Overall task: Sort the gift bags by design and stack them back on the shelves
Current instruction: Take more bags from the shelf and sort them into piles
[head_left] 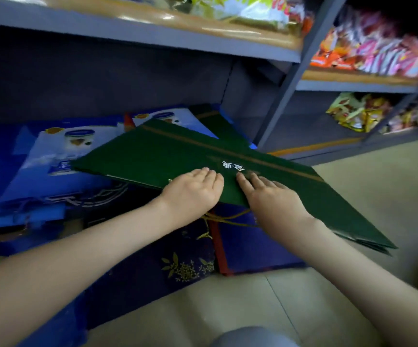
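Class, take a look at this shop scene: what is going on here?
A person lays the left hand and the right hand flat on a stack of folded green gift bags. The stack sticks out of the lowest bay of the grey shelving. It lies across blue-and-white gift bags and dark blue flowered gift bags on the floor. The designs are still mixed.

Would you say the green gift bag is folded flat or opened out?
Folded flat: the green gift bag lies as a thin sheet, its layered edge closed.
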The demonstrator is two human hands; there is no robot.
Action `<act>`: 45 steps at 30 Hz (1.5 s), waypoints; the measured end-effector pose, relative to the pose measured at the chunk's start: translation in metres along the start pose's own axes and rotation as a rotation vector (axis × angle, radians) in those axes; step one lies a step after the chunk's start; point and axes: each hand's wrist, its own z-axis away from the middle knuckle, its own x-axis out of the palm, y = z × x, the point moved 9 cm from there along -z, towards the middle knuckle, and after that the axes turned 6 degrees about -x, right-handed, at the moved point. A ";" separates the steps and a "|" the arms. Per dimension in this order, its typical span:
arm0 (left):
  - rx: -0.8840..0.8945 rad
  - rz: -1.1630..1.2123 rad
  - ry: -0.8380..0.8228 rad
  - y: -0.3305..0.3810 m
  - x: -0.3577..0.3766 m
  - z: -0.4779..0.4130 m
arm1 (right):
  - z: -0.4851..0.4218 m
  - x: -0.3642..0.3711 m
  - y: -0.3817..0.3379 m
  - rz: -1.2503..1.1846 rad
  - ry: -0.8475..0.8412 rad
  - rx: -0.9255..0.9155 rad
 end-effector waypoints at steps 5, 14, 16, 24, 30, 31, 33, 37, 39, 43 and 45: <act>0.160 0.002 0.013 0.065 0.034 -0.024 | 0.015 0.069 0.026 -0.377 -0.234 0.032; 0.167 -0.028 -0.253 0.105 0.088 -0.019 | 0.025 0.162 0.048 -0.385 0.189 0.241; 0.140 -0.152 -0.327 0.091 0.099 -0.017 | 0.036 0.176 0.075 -0.281 0.256 0.279; 0.112 -0.095 -0.548 0.136 0.145 -0.032 | 0.034 0.234 0.113 -0.419 -0.196 0.168; 0.141 -0.078 -0.515 0.181 0.169 -0.047 | 0.001 0.216 0.087 -0.675 0.056 0.095; 0.151 -0.056 -0.517 0.188 0.169 -0.048 | -0.002 0.222 0.093 -0.602 0.101 0.127; 0.195 -0.020 -0.506 0.200 0.164 -0.053 | 0.001 0.242 0.107 -0.560 0.131 0.190; 0.328 -0.045 -0.499 0.216 0.159 -0.052 | 0.033 0.278 0.150 -0.686 0.179 0.332; 0.388 -0.109 -0.509 0.221 0.173 -0.043 | 0.049 0.302 0.171 -0.653 0.103 0.363; 0.386 -0.038 -0.773 0.229 0.217 -0.030 | 0.071 0.363 0.185 -0.472 -0.315 0.328; 0.345 0.073 -0.921 0.238 0.235 -0.018 | 0.079 0.393 0.173 -0.418 -0.585 0.265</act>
